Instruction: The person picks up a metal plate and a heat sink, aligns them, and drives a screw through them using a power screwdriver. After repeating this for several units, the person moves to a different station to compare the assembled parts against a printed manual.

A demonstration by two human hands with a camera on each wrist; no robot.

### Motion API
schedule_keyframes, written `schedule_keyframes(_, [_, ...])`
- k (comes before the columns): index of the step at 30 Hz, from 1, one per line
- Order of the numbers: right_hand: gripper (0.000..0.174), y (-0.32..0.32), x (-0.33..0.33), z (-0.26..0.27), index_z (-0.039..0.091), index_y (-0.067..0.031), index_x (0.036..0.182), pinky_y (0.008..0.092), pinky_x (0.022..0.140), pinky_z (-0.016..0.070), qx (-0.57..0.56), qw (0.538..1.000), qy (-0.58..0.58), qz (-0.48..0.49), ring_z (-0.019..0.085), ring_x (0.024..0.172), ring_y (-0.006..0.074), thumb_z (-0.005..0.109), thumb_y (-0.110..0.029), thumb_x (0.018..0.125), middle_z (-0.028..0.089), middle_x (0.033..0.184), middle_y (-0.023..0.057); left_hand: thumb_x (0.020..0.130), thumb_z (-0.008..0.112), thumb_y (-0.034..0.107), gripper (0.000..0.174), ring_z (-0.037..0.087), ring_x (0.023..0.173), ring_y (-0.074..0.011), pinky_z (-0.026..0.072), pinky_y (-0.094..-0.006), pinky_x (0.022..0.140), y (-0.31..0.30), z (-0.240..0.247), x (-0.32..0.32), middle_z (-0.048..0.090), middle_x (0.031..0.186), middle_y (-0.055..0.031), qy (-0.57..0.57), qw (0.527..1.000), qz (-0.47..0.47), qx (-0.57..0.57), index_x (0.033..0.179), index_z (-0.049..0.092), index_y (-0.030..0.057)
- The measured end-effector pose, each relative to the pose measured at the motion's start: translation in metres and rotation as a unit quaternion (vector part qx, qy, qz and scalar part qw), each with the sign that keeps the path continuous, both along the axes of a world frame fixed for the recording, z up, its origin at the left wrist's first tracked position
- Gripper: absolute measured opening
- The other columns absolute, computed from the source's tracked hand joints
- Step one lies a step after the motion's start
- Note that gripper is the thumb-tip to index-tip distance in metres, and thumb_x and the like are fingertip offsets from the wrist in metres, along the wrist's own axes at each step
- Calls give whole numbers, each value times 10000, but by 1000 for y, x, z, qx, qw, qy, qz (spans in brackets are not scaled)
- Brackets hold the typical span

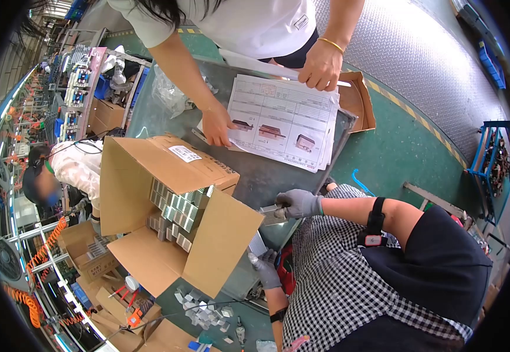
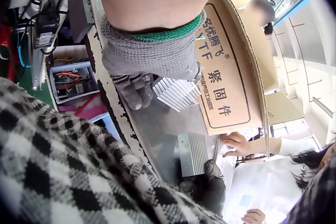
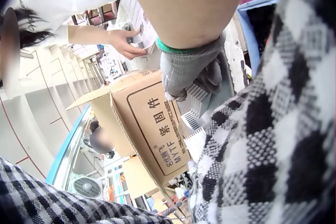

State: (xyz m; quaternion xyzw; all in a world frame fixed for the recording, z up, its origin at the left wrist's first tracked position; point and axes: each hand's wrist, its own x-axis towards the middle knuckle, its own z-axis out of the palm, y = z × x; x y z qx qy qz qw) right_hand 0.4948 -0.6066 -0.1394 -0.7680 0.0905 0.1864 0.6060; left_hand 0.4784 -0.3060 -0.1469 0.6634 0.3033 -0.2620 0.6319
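Observation:
In the head view my right hand [image 1: 300,204], in a grey glove, pinches a finned metal heat sink [image 1: 273,215] by its end. Lower in that view, my gloved left hand [image 1: 265,271] grips another heat sink [image 1: 258,243] beside the carton flap. The left wrist view shows the left hand [image 2: 152,58] from behind, with its heat sink's fins [image 2: 176,95] past the fingers. An open cardboard carton [image 1: 202,264] stands tilted before both hands, with several heat sinks [image 1: 178,208] stacked in rows inside it.
Across the grey table [image 1: 255,176], another person's hands [image 1: 217,124] hold printed sheets [image 1: 284,120]. A clear plastic bag [image 1: 175,94] lies near them. Loose metal pieces [image 1: 202,311] lie below the carton. Another person [image 1: 79,167] works beyond it, beside a smaller box [image 1: 87,258].

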Motion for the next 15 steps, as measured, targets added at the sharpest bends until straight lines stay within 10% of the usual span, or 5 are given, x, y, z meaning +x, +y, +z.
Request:
schedule_keyframes(13, [501,1,0,-4,617,-18,1072,417,777,489,-2,1000,-13,-5,632,898,365,582,-456,830,655,924,216,837,473,712,862,576,843,-224,519,-372,773,-8,8,0,519,1082,-125,-21,1000,-6,-7,1481,264,178])
schedule_keyframes(15, [499,2,0,-5,619,-18,1067,419,776,488,-2,1000,-15,-9,631,897,368,582,-457,831,654,922,219,846,449,717,814,578,867,-233,509,-374,805,-14,15,-1,537,1059,-134,-30,1000,-7,5,1349,366,81])
